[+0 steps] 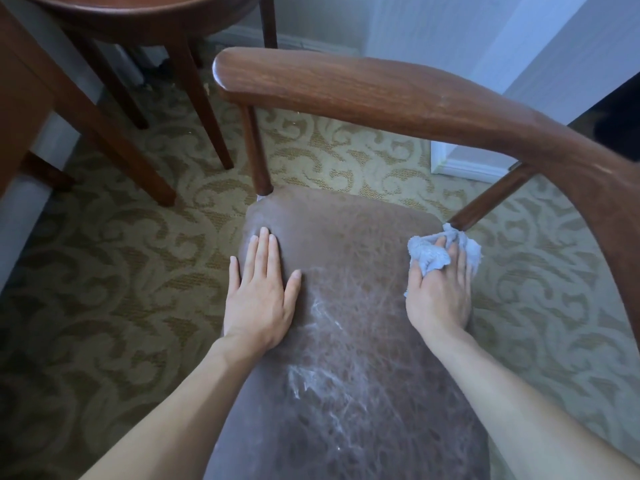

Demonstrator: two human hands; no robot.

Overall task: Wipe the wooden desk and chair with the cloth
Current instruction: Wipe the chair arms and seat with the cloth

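- Chair (398, 98): wooden frame with a curved backrest rail sweeping from upper centre round to the right edge of your view; two slanted wooden spindles join the rail to the seat.
- Seat (346, 271): brownish padded cushion, worn, with pale whitish streaks down its middle; it fills the lower centre, directly beneath you.
- Cloth (429, 254): light blue, crumpled; it lies on the far right corner of the seat, touching the base of the right-hand spindle (491, 199).
- Your right hand (440, 292): pressed on the cloth at the seat's right edge, fingers (460, 261) curled into the fabric and grasping it, with folds bunched up over and between the fingers.
- Your left hand (259, 292): laid flat on the left side of the seat, palm down, fingers released, straight and close together, grasping nothing; well apart from the cloth.
- Left-hand spindle (256, 150): meets the seat just beyond your left fingertips.
- Wooden surface (138, 15): rounded, dark brown edge at upper left, its legs standing on the carpet beside the chair.
- Carpet (104, 271): beige with a scrolling leaf pattern, visible all around the seat.
- White baseboard (464, 164): on the floor behind the chair, at right.
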